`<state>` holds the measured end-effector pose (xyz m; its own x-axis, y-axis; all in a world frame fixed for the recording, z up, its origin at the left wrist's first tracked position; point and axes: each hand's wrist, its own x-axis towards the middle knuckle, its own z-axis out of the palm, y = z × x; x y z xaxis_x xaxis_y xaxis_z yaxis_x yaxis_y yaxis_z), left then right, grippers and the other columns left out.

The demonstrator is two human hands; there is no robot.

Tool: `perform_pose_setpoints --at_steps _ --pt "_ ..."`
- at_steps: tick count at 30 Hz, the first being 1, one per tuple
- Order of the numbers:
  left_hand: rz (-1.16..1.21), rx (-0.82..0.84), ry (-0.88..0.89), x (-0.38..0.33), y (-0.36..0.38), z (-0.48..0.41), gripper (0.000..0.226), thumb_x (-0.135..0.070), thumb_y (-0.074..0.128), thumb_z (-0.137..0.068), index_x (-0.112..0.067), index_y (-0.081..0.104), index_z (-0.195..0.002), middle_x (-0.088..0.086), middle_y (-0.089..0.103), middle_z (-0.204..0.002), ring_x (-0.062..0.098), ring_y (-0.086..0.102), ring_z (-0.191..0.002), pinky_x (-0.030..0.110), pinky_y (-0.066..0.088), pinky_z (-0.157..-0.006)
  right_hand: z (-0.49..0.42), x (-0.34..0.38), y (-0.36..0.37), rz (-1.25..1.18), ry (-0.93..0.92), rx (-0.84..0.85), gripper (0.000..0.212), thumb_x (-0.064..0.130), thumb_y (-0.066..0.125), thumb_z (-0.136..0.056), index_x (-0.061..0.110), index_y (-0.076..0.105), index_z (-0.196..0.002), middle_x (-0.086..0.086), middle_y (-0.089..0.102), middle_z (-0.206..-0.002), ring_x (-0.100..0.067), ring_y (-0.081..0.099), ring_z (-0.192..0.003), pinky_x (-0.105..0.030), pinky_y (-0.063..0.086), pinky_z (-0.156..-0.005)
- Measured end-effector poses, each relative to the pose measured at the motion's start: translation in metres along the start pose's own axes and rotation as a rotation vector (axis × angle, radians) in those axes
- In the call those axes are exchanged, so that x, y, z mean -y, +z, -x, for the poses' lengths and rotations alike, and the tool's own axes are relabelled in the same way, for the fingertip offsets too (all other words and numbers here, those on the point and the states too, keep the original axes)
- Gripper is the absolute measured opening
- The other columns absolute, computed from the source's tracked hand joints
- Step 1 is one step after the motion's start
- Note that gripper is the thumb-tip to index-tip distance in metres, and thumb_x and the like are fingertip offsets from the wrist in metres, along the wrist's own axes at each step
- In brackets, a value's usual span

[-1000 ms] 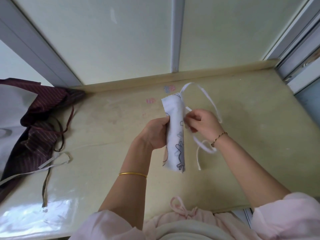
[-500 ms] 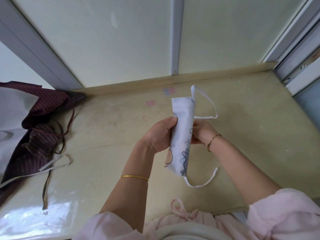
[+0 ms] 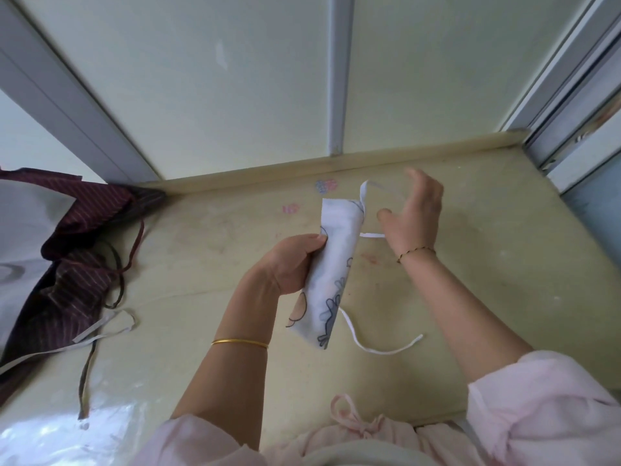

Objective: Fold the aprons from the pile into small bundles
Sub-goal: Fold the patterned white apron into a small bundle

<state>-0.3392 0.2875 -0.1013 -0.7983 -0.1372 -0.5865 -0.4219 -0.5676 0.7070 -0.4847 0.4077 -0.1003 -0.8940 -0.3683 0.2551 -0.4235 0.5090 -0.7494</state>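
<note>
Our left hand (image 3: 289, 264) grips the rolled white apron (image 3: 331, 274) mid-length; at two o'clock our right hand (image 3: 415, 216) spreads open, blurred, perhaps catching its strap (image 3: 371, 235).

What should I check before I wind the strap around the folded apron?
1. Bundle held: ok, the left hand grips the folded apron at its middle.
2. Bundle tight: ok, narrow, no fold open.
3. Strap gripped: not ok, the right hand has spread fingers; the upper strap runs behind it.
4. Lower strap end: ok, loose, unknotted.
5. Pile out of the way: ok, far left on the table.
</note>
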Motion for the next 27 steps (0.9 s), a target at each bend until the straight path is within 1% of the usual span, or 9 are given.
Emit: perform_pose_setpoints --at_steps 2,4,7,10,13,17,20,22,27 --pt "0.014 0.036 -0.026 0.001 -0.004 0.003 0.031 -0.017 0.031 -0.100 -0.003 0.058 -0.099 0.007 0.069 -0.079 0.018 0.066 -0.068 0.027 0.052 -0.064 -0.014 -0.001 0.000 0.211 -0.143 0.183 0.067 0.004 0.062 -0.071 0.015 0.045 -0.135 -0.010 0.036 -0.145 -0.028 0.029 -0.136 -0.035 0.029 -0.103" --pt "0.034 0.067 -0.039 0.001 -0.005 0.005 0.031 -0.017 0.030 -0.099 -0.003 0.058 -0.101 0.008 0.069 -0.081 0.020 0.067 -0.071 0.028 0.053 -0.066 -0.021 0.002 0.000 0.252 -0.208 0.325 0.033 0.011 0.060 -0.079 0.022 0.061 -0.110 -0.001 0.051 -0.134 -0.027 0.039 -0.129 -0.037 0.038 -0.098" --pt "0.102 0.063 -0.018 0.002 -0.011 0.007 0.031 -0.017 0.030 -0.099 -0.002 0.056 -0.108 0.011 0.068 -0.091 0.022 0.067 -0.078 0.030 0.055 -0.072 -0.012 0.005 -0.001 -0.017 -0.046 0.359 0.006 0.013 0.054 -0.086 0.017 0.051 -0.084 -0.002 0.064 -0.088 -0.015 0.060 -0.080 -0.026 0.046 -0.071" --pt "0.148 -0.056 0.055 0.005 -0.016 0.004 0.026 -0.010 0.032 -0.101 -0.004 0.056 -0.105 0.011 0.062 -0.096 0.022 0.062 -0.083 0.034 0.051 -0.079 0.001 0.006 -0.004 -0.176 0.042 0.375 0.009 0.009 0.049 -0.091 0.012 0.046 -0.082 -0.003 0.053 -0.068 0.000 0.050 -0.045 -0.017 0.039 -0.049" --pt "0.173 -0.176 0.109 0.008 -0.016 -0.002 0.023 -0.002 0.033 -0.100 -0.003 0.055 -0.098 0.012 0.057 -0.092 0.021 0.056 -0.080 0.036 0.049 -0.075 0.014 0.015 -0.007 -0.118 0.014 0.443 0.015 0.017 0.050 -0.093 0.010 0.053 -0.079 0.005 0.046 -0.061 -0.006 0.044 -0.051 -0.025 0.036 -0.053" --pt "0.287 -0.331 0.139 0.005 -0.005 -0.010 0.018 0.000 0.040 -0.099 -0.002 0.055 -0.089 0.012 0.057 -0.087 0.023 0.057 -0.081 0.037 0.051 -0.072 0.041 0.038 -0.007 -0.193 0.075 0.605 0.027 0.017 0.042 -0.097 0.012 0.062 -0.079 0.012 0.048 -0.056 -0.002 0.044 -0.055 -0.020 0.035 -0.057" --pt "0.354 -0.377 0.168 -0.001 0.003 -0.011 0.017 0.001 0.044 -0.097 -0.002 0.054 -0.084 0.011 0.054 -0.077 0.021 0.056 -0.072 0.033 0.054 -0.058 0.063 0.045 -0.001 -0.225 0.146 0.749 0.034 0.015 0.039 -0.098 0.019 0.057 -0.069 0.012 0.050 -0.045 0.001 0.045 -0.044 -0.013 0.030 -0.048" --pt "0.371 -0.376 0.194 -0.004 0.003 -0.013 0.016 -0.001 0.045 -0.097 -0.003 0.053 -0.083 0.010 0.051 -0.077 0.018 0.055 -0.066 0.030 0.050 -0.051 0.076 0.047 0.001 -0.285 0.187 0.816 0.031 0.017 0.038 -0.099 0.013 0.060 -0.078 0.008 0.048 -0.048 0.000 0.041 -0.035 -0.012 0.028 -0.041" --pt "0.635 -0.126 0.187 -0.022 0.005 -0.007 0.021 -0.012 0.048 -0.095 0.004 0.061 -0.100 0.014 0.062 -0.098 0.024 0.063 -0.092 0.037 0.057 -0.077 0.104 0.032 0.013 -0.310 0.218 0.975 0.028 0.024 0.036 -0.101 0.017 0.059 -0.086 0.005 0.044 -0.055 -0.002 0.038 -0.040 -0.011 0.029 -0.041"
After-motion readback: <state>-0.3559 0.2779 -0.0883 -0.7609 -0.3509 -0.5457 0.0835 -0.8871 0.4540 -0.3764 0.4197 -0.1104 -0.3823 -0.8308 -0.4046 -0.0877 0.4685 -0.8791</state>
